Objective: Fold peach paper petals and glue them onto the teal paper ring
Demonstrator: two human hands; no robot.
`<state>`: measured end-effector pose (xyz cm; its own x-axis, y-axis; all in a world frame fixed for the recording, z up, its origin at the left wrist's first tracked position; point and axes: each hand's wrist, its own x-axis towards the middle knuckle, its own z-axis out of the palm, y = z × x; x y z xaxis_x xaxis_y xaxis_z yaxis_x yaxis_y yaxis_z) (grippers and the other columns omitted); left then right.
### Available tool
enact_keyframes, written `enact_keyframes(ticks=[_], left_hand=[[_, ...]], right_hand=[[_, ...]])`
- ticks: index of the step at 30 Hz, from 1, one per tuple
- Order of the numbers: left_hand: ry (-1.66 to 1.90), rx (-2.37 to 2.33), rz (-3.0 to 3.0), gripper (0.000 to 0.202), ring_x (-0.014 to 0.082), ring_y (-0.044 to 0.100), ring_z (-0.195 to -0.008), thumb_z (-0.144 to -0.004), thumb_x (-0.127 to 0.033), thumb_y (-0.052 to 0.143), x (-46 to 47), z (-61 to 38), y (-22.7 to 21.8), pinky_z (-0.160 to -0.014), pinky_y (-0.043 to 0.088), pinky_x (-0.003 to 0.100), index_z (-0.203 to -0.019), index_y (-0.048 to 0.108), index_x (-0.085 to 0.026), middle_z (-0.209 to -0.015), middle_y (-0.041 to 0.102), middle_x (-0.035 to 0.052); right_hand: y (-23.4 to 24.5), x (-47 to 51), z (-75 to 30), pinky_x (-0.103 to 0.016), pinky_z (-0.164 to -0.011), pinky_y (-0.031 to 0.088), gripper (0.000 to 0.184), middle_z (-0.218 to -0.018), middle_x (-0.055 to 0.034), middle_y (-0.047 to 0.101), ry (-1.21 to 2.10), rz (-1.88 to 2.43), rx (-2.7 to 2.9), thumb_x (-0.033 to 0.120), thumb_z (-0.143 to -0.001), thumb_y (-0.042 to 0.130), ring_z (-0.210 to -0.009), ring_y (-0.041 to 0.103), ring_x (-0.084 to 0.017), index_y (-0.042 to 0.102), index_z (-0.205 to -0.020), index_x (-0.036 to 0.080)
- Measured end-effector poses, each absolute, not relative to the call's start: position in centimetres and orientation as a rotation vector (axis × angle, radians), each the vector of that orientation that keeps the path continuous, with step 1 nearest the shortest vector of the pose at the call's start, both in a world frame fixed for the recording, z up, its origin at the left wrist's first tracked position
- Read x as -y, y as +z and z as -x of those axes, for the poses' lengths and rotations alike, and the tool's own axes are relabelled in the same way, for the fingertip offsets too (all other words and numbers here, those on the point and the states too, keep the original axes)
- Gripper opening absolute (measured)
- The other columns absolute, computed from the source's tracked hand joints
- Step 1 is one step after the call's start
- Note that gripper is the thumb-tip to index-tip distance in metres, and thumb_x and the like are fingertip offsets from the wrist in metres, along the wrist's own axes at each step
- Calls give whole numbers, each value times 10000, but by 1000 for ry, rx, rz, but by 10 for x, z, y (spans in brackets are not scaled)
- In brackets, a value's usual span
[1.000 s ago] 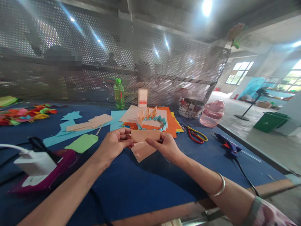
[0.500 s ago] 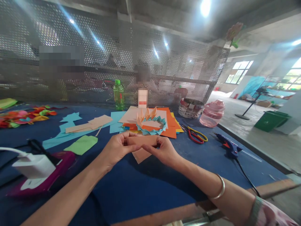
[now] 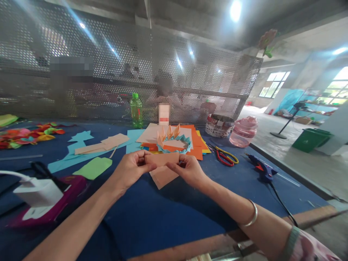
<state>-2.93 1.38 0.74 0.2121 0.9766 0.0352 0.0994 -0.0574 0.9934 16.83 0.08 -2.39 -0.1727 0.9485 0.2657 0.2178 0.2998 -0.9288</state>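
Pinching a folded peach paper strip (image 3: 162, 158) between both hands, I hold it just above the near middle of the blue-covered table (image 3: 163, 221). My left hand (image 3: 133, 168) clamps its left end and my right hand (image 3: 189, 170) its right end, fingers and thumbs closed on the paper, with the hands close together. A looser peach sheet (image 3: 162, 178) lies right under the strip. Just beyond stands a paper crown (image 3: 174, 143) with teal and peach points, resting on a stack of orange paper (image 3: 195, 154).

To the right lie red-and-yellow-handled scissors (image 3: 225, 158) and a blue hot glue gun (image 3: 262, 172), with a pink plastic jar (image 3: 243, 132) and a woven basket (image 3: 219, 126) farther back. A green bottle (image 3: 136, 110) stands at the far edge, its label too small to read. On the left are green paper (image 3: 92, 168) and a white charger (image 3: 38, 193). Across the far edge rises a perforated metal screen (image 3: 108, 47), a blurred person (image 3: 164, 87) behind it.
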Motion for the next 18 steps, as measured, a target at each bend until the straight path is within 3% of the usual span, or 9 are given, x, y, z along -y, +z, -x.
enact_keyframes(ticks=[4,7,18], left_hand=[[1071,-1150,-1413,384,187,651,-685,-486,-315,846,-15,31,9,-689,479,291,-777,650,-159,-724,723,21],[1090,-1155,-1422,392,178,647,-689,-486,-325,843,-17,32,8,-695,471,278,-782,649,-157,-729,721,15],[1090,-1214,-1556,271,195,626,-728,-561,-363,762,-19,34,5,-708,441,283,-733,665,-177,-727,700,5]], right_hand=[[-22,-4,-171,-213,-502,320,336,-599,30,491,877,1067,1599,465,-752,667,-548,419,-84,564,-643,165],[-22,-6,-173,-213,-497,286,341,-591,45,427,875,1054,1583,439,-762,660,-537,369,-71,507,-624,167],[-26,-10,-174,-231,-574,369,217,-691,-3,579,795,1091,1564,366,-771,645,-632,496,-106,616,-745,153]])
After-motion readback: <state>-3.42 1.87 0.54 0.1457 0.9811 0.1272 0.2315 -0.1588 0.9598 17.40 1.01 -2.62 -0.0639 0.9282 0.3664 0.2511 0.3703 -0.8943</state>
